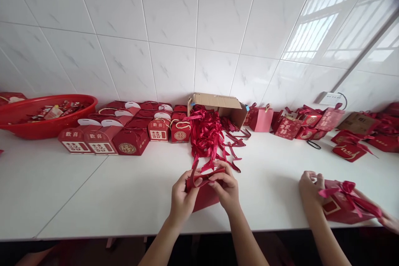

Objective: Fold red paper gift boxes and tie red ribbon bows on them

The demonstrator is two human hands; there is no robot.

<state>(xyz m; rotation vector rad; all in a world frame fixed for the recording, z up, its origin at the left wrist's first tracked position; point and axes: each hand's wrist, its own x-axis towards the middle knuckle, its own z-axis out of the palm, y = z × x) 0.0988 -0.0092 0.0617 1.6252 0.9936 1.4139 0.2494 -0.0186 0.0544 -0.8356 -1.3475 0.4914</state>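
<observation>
A red paper gift box (pixel 206 198) stands on the table in front of me, between my two hands. My left hand (pixel 181 196) grips its upper left edge, with the thumb on top beside a dark red strap (pixel 193 174) that sticks up in a curve. At the upper right edge, the thumb and fingers of my right hand (pixel 230 191) are closed on the box's top. Just beyond the box lies a heap of red ribbons (pixel 205 135), spilling from a cardboard carton (pixel 215 100) tipped on its side. My palms hide part of the box's sides.
Rows of red gift boxes (pixel 131 139) stand left of the ribbons, beside a red basin (pixel 40 126) of small wrapped items. Bags and boxes (pixel 288 126) line the wall at right. Another person's hands hold a bow-tied red box (pixel 343 205) at the right front.
</observation>
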